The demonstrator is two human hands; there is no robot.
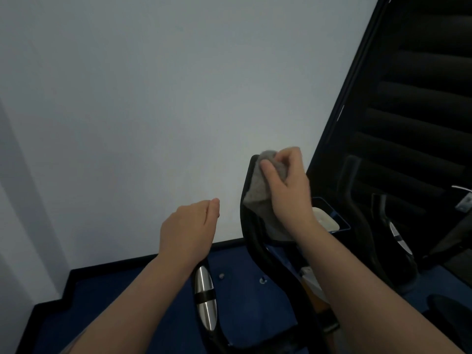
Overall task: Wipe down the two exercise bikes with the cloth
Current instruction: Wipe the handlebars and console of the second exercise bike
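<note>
— Right hand?
— Clamped on the grey cloth, right of centre in the frame; grip closed, fingers bunching the fabric at its top, pressing it onto the upper end of a black handlebar of the near exercise bike.

— And the left hand?
— Just left of centre, empty; grip loose, fingers together and half curled, touching nothing, apart from the cloth.

— Below the hands?
— Silver handle with a black band, bottom centre, under the left wrist. Dark blue floor beneath, with two small metal fittings. Black skirting stepping along the floor's edge toward the lower left.

— Farther out?
— Plain pale grey wall filling the upper left and centre. Dark slatted blinds in a black frame, upper right. Second exercise bike at the right edge, dim, another silver banded handle showing. Pale object beside the right wrist, too unclear to name.
</note>
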